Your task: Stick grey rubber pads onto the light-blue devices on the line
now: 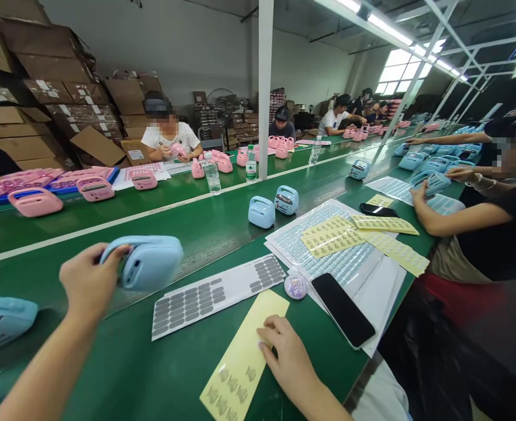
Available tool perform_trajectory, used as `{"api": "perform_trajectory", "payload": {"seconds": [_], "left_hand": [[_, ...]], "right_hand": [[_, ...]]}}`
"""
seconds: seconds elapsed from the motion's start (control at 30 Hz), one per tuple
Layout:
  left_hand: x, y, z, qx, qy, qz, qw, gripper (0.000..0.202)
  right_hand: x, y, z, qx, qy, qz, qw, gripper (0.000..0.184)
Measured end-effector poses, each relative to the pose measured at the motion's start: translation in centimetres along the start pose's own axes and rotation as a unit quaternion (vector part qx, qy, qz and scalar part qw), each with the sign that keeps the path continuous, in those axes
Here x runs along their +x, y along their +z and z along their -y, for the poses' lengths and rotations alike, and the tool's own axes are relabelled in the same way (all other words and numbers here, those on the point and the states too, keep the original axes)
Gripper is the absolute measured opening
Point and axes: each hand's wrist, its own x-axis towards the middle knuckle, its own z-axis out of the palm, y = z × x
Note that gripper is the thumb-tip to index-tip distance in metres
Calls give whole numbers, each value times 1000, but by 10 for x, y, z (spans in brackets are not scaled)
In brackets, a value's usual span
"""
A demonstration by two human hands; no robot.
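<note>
**Blue case out in the left hand, yellow labels under the right, quite a gap between**

So the main thing here is how the two hands line up. The left hand has a blue case, fingers hooked through the handle and closed around it, so that grip looks solid. The body of the case sticks out to the right of those fingers, one end with a small slot facing back toward the wearer. It looks held up off the surface, but it's a bit blurry, so don't quote me.

The yellow label sheet is well off to the right of the left grip and closer to the body. Its long axis runs on a slant, near end to the left, far end to the right. The right hand is obviously the nearer one, fingertips right at the sheet's right edge, with the printed labels back toward the wearer and left of them. The grey sticker sheet lies between case and yellow sheet.

Pose-wise: left arm reaches well forward, hand raised. Right hand is low, palm down, forearm coming in from the right, fingers half curled with thumb near index. Can't tell if the tips are pinching anything.

Just past the right fingers there's a purple disc, and a black phone sits to their right.
</note>
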Motion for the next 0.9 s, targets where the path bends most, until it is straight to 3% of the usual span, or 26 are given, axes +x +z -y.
{"api": "perform_trajectory", "payload": {"seconds": [0.03, 0.07, 0.13, 0.2, 0.33, 0.37, 0.47, 0.53, 0.57, 0.63, 0.7, 0.77, 0.9], "left_hand": [[16, 2, -7, 137, 95, 21, 986, 15], [31, 4, -10, 246, 165, 36, 954, 21], [56, 8, -6, 368, 223, 70, 900, 22], [75, 8, 7, 369, 243, 98, 892, 15], [96, 11, 31, 361, 257, 56, 895, 10], [97, 14, 35, 375, 264, 37, 888, 4], [84, 30, 51, 428, 356, 9, 831, 32], [64, 42, 69, 443, 429, 111, 779, 37], [51, 47, 80, 433, 442, 210, 757, 35], [26, 54, 103, 398, 407, 376, 731, 33], [6, 56, 123, 382, 355, 415, 745, 36], [-5, 55, 134, 378, 318, 405, 769, 39], [-11, 52, 138, 366, 285, 392, 794, 38]], "right_hand": [[1, 1, -1, -3, -3, -10, 1000, 30], [2, 3, -2, -5, -6, -18, 1000, 30], [4, 6, -5, -4, -14, -31, 999, 29], [4, 10, -8, 4, -24, -42, 999, 28], [0, 8, -9, 12, -32, -42, 999, 29], [-1, 6, -7, 3, -22, -29, 999, 30], [10, -4, 1, -34, 13, 23, 999, 33], [30, -5, 8, -46, 16, 44, 998, 32], [44, -3, 11, -49, 9, 45, 998, 30], [74, 8, 19, -60, -9, 39, 997, 24], [102, 25, 26, -76, -20, 28, 997, 20], [120, 43, 32, -92, -16, 15, 995, 15], [126, 67, 33, -101, 3, -11, 995, 18]]}}
